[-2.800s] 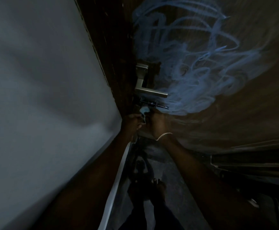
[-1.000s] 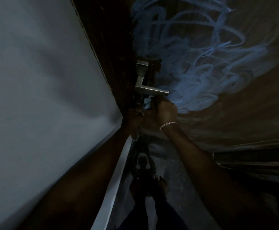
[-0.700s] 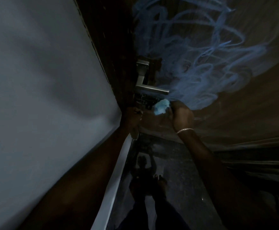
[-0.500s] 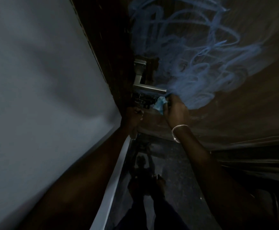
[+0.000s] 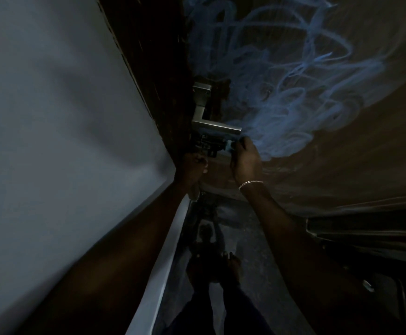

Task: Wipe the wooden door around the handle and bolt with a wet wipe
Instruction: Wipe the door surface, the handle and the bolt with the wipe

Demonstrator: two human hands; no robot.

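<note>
Much of the door (image 5: 306,165) above the right grip (image 5: 246,158) carries wet streaks. That grip pinches the wipe (image 5: 229,144) against the bolt (image 5: 209,146), just under the handle (image 5: 215,125). Left hand (image 5: 193,165) is curled at the door edge; holding anything, cannot tell. Below stays unwiped.

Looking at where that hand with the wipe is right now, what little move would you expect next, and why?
Probably a short rub along the bolt. The right hand pinches the wet wipe against the wooden door just under the handle, beside the bolt's dark metal. The left hand sits below the bolt at the door's edge, seemingly steadying it. The pale smears lie mostly higher up.
</note>
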